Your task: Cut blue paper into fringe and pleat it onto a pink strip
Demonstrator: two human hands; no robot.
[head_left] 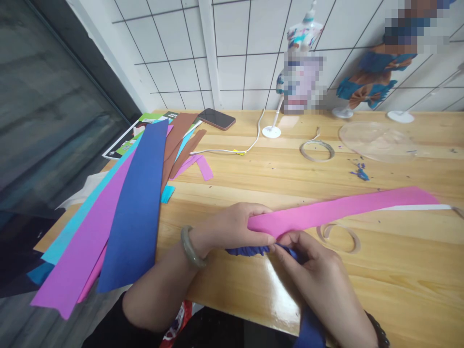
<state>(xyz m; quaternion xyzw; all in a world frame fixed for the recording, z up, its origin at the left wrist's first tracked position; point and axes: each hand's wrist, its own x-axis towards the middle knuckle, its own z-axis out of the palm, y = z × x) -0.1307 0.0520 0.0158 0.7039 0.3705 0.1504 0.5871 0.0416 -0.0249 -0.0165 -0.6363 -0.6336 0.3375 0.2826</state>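
My left hand (pixel 241 224), with a pale bangle on its wrist, holds the near end of a long pink strip (pixel 337 208) between thumb and fingers. That strip stretches right across the table. Below the fingers hangs a gathered dark blue strip (pixel 250 250). My right hand (pixel 308 258) pinches the blue strip close beside the left thumb, just under the pink one. The blue material runs on beneath the right hand and down over the table's front edge. The fingertips of both hands nearly meet.
Long blue (pixel 136 208), purple and turquoise strips lie at the left, with brown strips (pixel 181 140) behind. A phone (pixel 217 119), a white cable, a small mannequin stand (pixel 271 131) and tape rings (pixel 317 151) are farther back. Blue scraps (pixel 361 173) lie at the right.
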